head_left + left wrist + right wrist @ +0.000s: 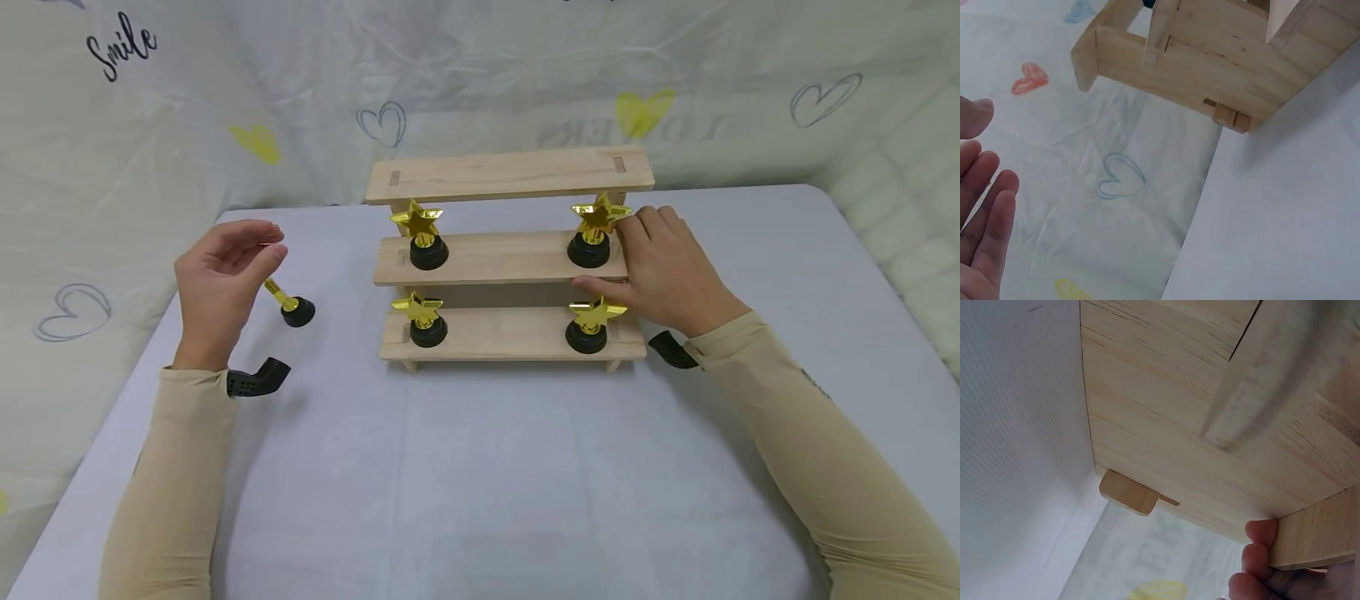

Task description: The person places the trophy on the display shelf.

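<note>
A three-tier wooden display shelf stands on the table. My right hand grips its right side, thumb at the front near the middle tier. The right wrist view shows the fingertips curled behind a wooden edge. Gold star trophies on black bases stand on the shelf: middle left, middle right, lower left and lower right. My left hand hovers over the table's left side, fingers loosely bent, holding nothing. Beside it is another trophy, its top hidden behind the thumb.
A white cloth covers the table. Behind it hangs a pale sheet printed with hearts and words. The shelf's top tier bears no trophy. Black wrist mounts jut from both sleeves.
</note>
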Motion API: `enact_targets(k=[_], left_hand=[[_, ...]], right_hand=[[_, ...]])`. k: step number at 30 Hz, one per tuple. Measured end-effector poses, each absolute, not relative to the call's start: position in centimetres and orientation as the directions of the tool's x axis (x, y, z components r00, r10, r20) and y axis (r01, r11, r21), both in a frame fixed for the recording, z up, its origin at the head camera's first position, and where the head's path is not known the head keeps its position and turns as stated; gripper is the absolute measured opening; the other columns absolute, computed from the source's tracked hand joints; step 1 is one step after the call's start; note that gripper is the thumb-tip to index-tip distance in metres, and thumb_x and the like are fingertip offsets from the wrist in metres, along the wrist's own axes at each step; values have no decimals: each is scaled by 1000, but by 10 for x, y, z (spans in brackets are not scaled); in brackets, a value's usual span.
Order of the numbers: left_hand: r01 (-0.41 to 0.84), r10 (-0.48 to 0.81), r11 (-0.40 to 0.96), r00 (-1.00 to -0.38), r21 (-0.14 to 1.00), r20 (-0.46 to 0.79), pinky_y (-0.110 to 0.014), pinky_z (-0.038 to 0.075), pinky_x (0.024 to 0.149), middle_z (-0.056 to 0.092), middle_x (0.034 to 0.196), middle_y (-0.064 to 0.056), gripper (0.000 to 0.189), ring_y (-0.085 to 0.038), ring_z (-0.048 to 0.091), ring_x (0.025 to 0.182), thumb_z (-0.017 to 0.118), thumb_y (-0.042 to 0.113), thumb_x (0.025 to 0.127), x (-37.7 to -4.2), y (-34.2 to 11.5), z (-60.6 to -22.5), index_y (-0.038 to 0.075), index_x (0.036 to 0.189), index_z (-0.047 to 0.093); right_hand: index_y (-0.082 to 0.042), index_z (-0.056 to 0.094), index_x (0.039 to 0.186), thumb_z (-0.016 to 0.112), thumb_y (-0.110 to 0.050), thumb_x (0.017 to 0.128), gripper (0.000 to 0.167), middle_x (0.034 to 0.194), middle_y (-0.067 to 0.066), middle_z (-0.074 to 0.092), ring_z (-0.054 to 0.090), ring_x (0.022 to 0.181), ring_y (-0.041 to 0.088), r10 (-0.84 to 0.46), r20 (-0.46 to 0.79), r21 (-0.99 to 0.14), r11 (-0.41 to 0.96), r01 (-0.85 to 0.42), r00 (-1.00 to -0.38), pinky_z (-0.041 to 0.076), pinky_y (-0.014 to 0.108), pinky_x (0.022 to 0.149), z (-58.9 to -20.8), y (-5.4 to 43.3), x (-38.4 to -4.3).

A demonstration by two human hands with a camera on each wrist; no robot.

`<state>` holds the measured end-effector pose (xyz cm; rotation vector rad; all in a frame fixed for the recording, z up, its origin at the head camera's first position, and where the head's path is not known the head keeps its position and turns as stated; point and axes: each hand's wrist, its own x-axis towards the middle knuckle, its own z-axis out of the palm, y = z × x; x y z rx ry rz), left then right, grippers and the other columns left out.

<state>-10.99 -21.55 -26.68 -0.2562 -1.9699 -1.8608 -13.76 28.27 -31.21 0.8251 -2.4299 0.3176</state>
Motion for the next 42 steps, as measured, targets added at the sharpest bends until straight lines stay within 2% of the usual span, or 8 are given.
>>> enact_targets(k=[11,18,22,26,35,42], left_hand=[[331,-161,82,-926,940,341,-17,60,93,75,107,-9,38,-19,72,98,82,-6,82,-115,-244,-275,-12,118,69],[262,-72,57,-961,963,265,-17,58,97,74,116,-7,48,-17,72,107,80,-11,82,-116,-261,-286,-8,128,65],[198,17,80,-980,977,198,-16,56,101,73,120,-4,55,-17,69,113,78,-13,82,-116,-268,-293,-3,134,63],[178,67,62,-982,982,174,-17,54,105,73,123,-4,60,-16,69,116,75,-20,81,-115,-276,-299,-3,137,61],[176,32,100,-984,979,174,-14,53,104,72,123,-4,61,-11,69,115,78,-17,80,-118,-284,-306,-1,137,62],[136,-20,99,-990,986,138,-12,52,104,69,127,-2,70,-12,66,119,80,-16,80,-119,-292,-316,4,144,58]], right_hand=[[15,56,94,32,-89,91,107,76,21,47,41,70,38,-479,588,-64,776,-627,-652,38,49,72,-310,280,-138],[13,54,91,32,-89,92,104,76,22,47,44,72,41,-478,596,-61,775,-630,-645,39,51,72,-312,282,-139],[13,55,93,30,-90,90,106,78,23,48,47,77,42,-464,582,-83,783,-616,-668,40,53,75,-313,282,-139],[12,55,94,29,-91,90,107,79,23,49,48,79,43,-464,566,-91,787,-611,-681,41,54,77,-312,280,-139],[13,55,96,24,-92,89,110,80,24,49,49,81,43,-460,541,-98,797,-596,-704,42,55,79,-309,280,-138],[11,53,94,26,-92,89,108,80,23,48,49,81,43,-460,546,-103,793,-601,-700,41,54,77,-311,280,-138]])
